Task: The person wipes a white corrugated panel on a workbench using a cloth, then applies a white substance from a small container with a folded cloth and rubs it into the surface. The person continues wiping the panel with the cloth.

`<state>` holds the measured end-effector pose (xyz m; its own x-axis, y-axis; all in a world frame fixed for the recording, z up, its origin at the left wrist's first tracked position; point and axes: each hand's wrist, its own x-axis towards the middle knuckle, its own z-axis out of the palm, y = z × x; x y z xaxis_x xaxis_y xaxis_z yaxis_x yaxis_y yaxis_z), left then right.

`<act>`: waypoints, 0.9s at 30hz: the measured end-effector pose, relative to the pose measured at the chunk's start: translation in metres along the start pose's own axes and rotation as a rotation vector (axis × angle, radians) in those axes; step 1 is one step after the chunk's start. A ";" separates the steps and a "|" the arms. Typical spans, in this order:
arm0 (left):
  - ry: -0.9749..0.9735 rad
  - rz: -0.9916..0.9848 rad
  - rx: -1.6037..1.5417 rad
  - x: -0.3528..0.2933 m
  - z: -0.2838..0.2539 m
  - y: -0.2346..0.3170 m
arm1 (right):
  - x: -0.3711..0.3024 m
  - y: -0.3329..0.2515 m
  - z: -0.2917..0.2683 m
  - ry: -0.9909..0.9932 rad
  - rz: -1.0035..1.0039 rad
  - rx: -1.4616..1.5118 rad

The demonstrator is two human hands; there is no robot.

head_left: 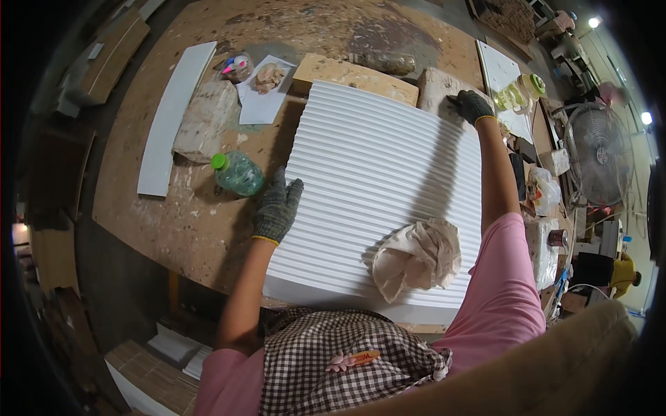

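A white ribbed panel [368,166] lies before me, its ridges running across from left to right. My left hand [276,208], in a dark grey knit glove, rests at the panel's left edge with fingers stretched out and thumb apart. At the far right corner, my right hand [473,106], gloved the same way, reaches over the panel beside a wrapped block [438,90]; its fingers point left and look extended. Toward the panel's near right lies a crumpled beige cloth [418,258], touched by neither hand.
A green-capped plastic bottle [239,175] stands left of the panel, near another wrapped block [206,121] and a long white strip [175,114]. Beyond the panel are a wooden block [357,80] and a murky bottle [383,64]. A fan [601,145] stands at right.
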<state>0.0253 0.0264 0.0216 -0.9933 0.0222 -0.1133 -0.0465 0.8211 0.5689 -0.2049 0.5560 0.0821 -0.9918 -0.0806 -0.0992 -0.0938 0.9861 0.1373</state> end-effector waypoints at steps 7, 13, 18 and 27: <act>0.037 0.047 0.004 -0.002 -0.001 0.007 | 0.003 0.004 0.011 0.019 -0.078 -0.110; 0.200 0.151 -0.017 -0.001 0.018 -0.010 | -0.014 -0.026 0.001 0.596 -0.122 0.180; 0.011 0.005 0.060 -0.002 -0.001 -0.002 | -0.093 -0.148 -0.055 0.255 -0.598 0.477; -0.048 -0.054 0.016 0.003 -0.002 0.006 | -0.148 -0.229 -0.082 -0.007 -0.688 0.079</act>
<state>0.0223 0.0303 0.0259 -0.9832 0.0050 -0.1826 -0.0975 0.8308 0.5480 -0.0437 0.3304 0.1460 -0.7082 -0.6911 -0.1441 -0.6948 0.7185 -0.0316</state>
